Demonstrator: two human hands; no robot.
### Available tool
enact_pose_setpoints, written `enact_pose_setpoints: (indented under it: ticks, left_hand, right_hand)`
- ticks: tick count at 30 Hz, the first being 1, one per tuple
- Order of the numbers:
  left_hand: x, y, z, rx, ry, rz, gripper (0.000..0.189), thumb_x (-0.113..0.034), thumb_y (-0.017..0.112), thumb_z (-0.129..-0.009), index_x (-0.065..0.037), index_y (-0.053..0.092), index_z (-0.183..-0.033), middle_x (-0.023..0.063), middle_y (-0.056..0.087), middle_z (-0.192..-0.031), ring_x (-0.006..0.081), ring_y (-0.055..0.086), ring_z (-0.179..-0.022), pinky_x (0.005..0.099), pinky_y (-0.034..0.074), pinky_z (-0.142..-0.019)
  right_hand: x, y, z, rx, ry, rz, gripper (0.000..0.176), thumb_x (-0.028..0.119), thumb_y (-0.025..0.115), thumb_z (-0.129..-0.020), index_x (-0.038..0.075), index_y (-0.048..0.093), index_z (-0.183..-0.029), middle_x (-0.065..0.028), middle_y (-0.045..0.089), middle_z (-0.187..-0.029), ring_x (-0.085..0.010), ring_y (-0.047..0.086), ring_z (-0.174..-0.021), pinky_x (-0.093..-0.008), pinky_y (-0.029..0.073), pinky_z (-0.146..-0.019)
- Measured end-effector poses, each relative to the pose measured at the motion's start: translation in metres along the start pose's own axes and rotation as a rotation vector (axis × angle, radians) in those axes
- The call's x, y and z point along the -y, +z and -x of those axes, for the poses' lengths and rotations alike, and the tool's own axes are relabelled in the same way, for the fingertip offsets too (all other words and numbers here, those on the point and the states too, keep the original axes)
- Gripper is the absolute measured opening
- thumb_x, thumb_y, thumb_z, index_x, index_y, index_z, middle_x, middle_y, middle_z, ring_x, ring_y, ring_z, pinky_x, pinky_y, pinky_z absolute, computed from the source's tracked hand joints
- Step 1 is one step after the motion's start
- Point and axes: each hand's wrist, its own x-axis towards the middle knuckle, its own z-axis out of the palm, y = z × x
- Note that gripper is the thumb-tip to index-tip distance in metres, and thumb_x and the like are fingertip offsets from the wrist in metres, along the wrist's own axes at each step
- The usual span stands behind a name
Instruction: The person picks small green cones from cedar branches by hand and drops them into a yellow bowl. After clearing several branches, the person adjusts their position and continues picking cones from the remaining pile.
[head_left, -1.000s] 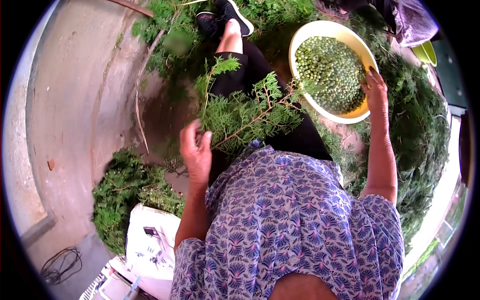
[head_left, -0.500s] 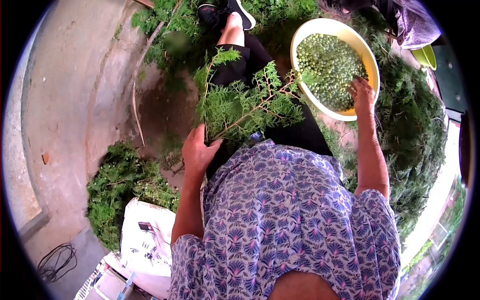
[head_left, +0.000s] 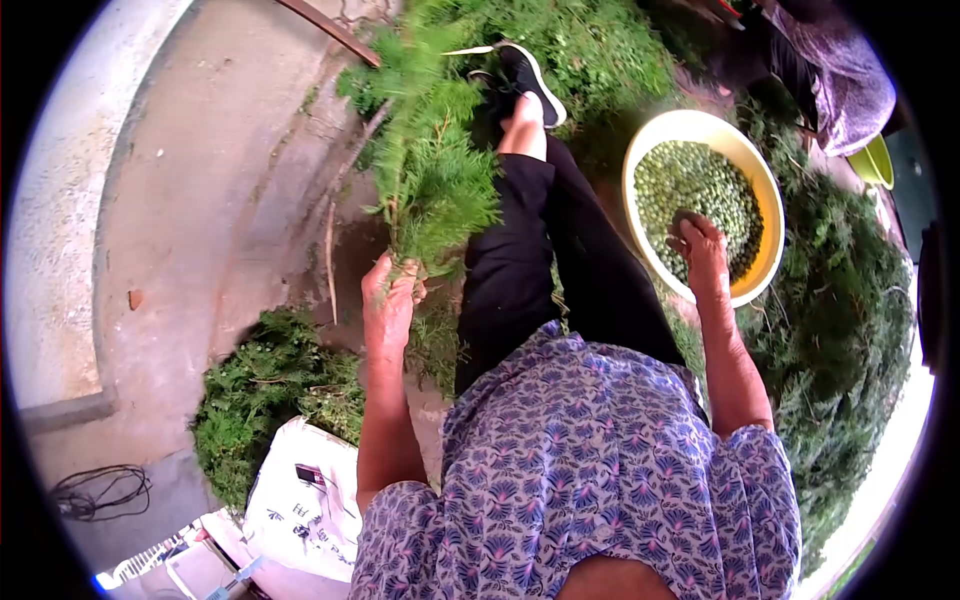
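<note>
My left hand (head_left: 393, 292) is closed around the lower end of a leafy conifer branch (head_left: 435, 185). The branch points away from me, left of my outstretched legs, and its upper part is blurred. Over the round yellow basin (head_left: 637, 240) is my right hand (head_left: 703, 255), with fingers curled together; what is in them, if anything, I cannot tell. Many small green cones or berries (head_left: 715, 180) fill much of the basin. It stands to the right of my legs.
Cut greenery is heaped beyond my feet (head_left: 600, 50), along the right (head_left: 840, 290) and at the lower left (head_left: 265, 390). A white sack (head_left: 300, 520) lies near my left elbow. Another person (head_left: 850, 85) sits at the upper right, beside a green container (head_left: 873, 163).
My left hand has swung the branch off my lap, away to the left. My right hand has shifted from the basin's right side towards its middle. The whole view has also shifted.
</note>
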Motion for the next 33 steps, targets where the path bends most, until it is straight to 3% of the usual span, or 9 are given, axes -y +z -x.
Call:
enact_pose_setpoints:
  ticks: [1,3,6,10,15,21,25,28,33]
  left_hand:
    - [-0.002,-0.005,-0.007,0.019,-0.107,0.277,0.016,-0.012,0.057,-0.084,-0.001,0.056,-0.096,0.0057,0.059,-0.076,0.0135,0.052,-0.06,0.0255,0.041,-0.052]
    - [-0.037,-0.003,-0.01,0.044,-0.04,0.308,0.013,-0.011,0.056,-0.085,-0.001,0.055,-0.093,0.0078,0.058,-0.074,0.0143,0.05,-0.058,0.025,0.039,-0.05]
    - [-0.061,-0.003,-0.021,0.15,-0.068,0.803,0.021,-0.011,0.052,-0.088,0.005,0.051,-0.101,0.007,0.051,-0.073,0.0135,0.045,-0.059,0.0248,0.035,-0.052]
    - [-0.059,0.001,-0.041,0.363,-0.081,1.054,0.035,-0.021,0.05,-0.09,0.006,0.047,-0.112,0.0011,0.037,-0.07,0.0112,0.035,-0.057,0.0248,0.031,-0.051]
    - [-0.042,0.028,-0.057,0.621,-0.019,1.382,0.036,-0.024,0.05,-0.09,0.003,0.049,-0.113,-0.0018,0.035,-0.069,0.0107,0.036,-0.059,0.0244,0.032,-0.053]
    - [-0.045,0.059,-0.066,0.389,-0.073,1.454,0.025,-0.023,0.045,-0.092,-0.003,0.049,-0.107,0.0006,0.041,-0.073,0.0133,0.04,-0.064,0.0296,0.039,-0.063]
    - [-0.044,0.069,-0.068,0.4,-0.133,1.539,0.024,-0.021,0.045,-0.092,-0.002,0.052,-0.105,0.0023,0.054,-0.079,0.0146,0.052,-0.068,0.0336,0.043,-0.083]
    - [-0.04,0.078,-0.066,0.376,-0.183,1.529,0.022,-0.022,0.044,-0.092,-0.004,0.051,-0.103,0.0026,0.056,-0.083,0.0151,0.055,-0.071,0.0355,0.043,-0.087]
    - [-0.033,0.088,-0.061,0.326,-0.155,1.365,0.025,-0.021,0.042,-0.093,-0.003,0.047,-0.109,0.0092,0.059,-0.097,0.0225,0.058,-0.086,0.0428,0.045,-0.091]
  right_hand:
    - [-0.005,0.006,-0.001,0.042,0.019,-0.055,0.028,0.011,0.051,-0.085,-0.005,0.054,-0.108,-0.009,0.06,-0.094,-0.0168,0.059,-0.082,-0.0276,0.051,-0.07]
    - [-0.005,0.025,0.004,0.081,0.04,-0.05,0.028,0.008,0.051,-0.084,-0.008,0.054,-0.106,-0.0114,0.059,-0.091,-0.0184,0.06,-0.078,-0.0291,0.051,-0.067]
    - [-0.004,0.05,0.013,0.161,0.082,0.024,0.024,0.007,0.05,-0.084,-0.006,0.056,-0.105,-0.0095,0.061,-0.087,-0.0162,0.059,-0.074,-0.0273,0.051,-0.067]
    - [0.002,0.077,0.022,0.266,0.096,0.062,0.021,0.006,0.051,-0.084,-0.003,0.059,-0.102,-0.0068,0.062,-0.083,-0.0137,0.06,-0.071,-0.0252,0.051,-0.066]
    - [0.009,0.092,0.031,0.344,0.089,0.063,0.021,0.008,0.051,-0.086,-0.003,0.058,-0.103,-0.0064,0.06,-0.086,-0.0135,0.06,-0.072,-0.0249,0.05,-0.065]
    - [0.02,0.103,0.041,0.38,0.168,0.061,0.023,0.01,0.05,-0.087,-0.003,0.056,-0.105,-0.0072,0.059,-0.089,-0.0156,0.06,-0.076,-0.027,0.05,-0.072]
    - [0.019,0.111,0.047,0.476,0.253,0.057,0.03,0.018,0.052,-0.089,-0.004,0.054,-0.108,-0.0107,0.06,-0.088,-0.0188,0.061,-0.079,-0.0285,0.051,-0.073]
    - [0.02,0.117,0.054,0.696,0.429,-0.233,0.046,0.035,0.054,-0.087,-0.006,0.052,-0.109,-0.0157,0.061,-0.09,-0.0234,0.061,-0.084,-0.0343,0.051,-0.077]
    - [0.022,0.122,0.059,0.758,0.383,-0.338,0.043,0.032,0.057,-0.086,-0.002,0.05,-0.111,-0.012,0.057,-0.102,-0.0199,0.057,-0.096,-0.0339,0.045,-0.086]
